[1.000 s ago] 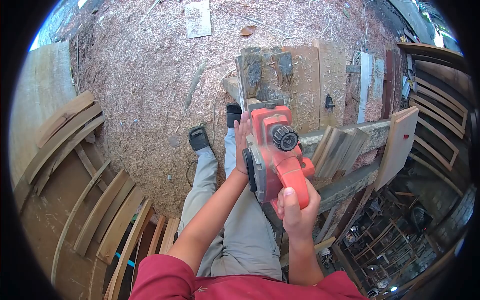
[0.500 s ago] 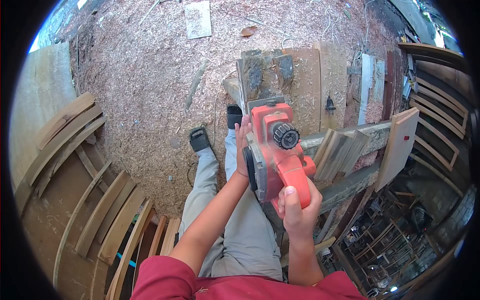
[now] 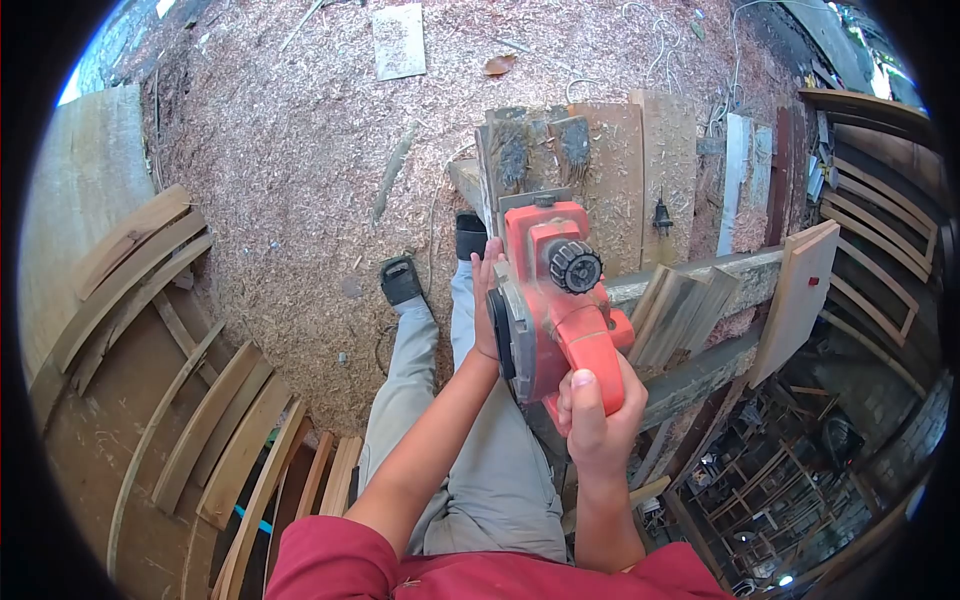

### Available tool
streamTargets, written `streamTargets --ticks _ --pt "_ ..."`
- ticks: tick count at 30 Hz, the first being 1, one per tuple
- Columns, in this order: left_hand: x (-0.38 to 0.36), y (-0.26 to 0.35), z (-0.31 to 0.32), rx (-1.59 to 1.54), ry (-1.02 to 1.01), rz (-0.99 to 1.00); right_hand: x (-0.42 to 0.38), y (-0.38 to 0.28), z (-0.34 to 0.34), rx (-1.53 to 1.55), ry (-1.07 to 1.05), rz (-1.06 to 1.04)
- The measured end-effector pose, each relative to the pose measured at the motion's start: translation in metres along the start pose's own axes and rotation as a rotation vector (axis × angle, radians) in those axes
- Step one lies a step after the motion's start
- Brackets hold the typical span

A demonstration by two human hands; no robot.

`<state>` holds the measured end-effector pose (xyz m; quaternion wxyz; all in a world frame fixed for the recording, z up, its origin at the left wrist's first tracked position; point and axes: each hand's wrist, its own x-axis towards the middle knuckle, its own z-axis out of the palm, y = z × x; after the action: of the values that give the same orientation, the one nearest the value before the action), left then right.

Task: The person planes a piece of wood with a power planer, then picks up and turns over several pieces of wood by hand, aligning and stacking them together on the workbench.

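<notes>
A red electric planer (image 3: 545,320) with a black ribbed depth knob sits at the near end of the wooden workbench (image 3: 607,150). My right hand (image 3: 598,425) is wrapped round its rear handle, thumb on top. Along the planer's left flank, by the black belt cover, my left hand (image 3: 484,300) lies flat with its fingers stretched forward. Its palm faces the planer's side. The planer's front metal shoe (image 3: 528,203) points away from me, and whatever lies under its base is hidden by the body.
A black plug (image 3: 661,215) lies on the bench boards. Short wood pieces (image 3: 680,315) and an upright board (image 3: 795,300) stand to the right. Curved wooden parts (image 3: 225,425) are stacked at left, with more curved frames (image 3: 880,220) at far right. Shavings (image 3: 290,200) cover the floor.
</notes>
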<state>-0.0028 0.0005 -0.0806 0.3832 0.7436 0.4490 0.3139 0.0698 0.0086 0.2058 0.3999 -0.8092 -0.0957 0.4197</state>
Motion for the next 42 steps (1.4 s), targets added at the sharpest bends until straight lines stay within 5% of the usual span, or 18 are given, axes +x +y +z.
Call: streamTargets --ticks 29,42 --pt "-0.002 0.005 -0.002 -0.046 -0.08 -0.055 0.027 -0.022 0.015 0.033 0.036 -0.05" --pt "-0.002 0.008 -0.005 -0.218 -0.203 -0.234 0.044 -0.033 0.023 0.028 0.062 -0.066"
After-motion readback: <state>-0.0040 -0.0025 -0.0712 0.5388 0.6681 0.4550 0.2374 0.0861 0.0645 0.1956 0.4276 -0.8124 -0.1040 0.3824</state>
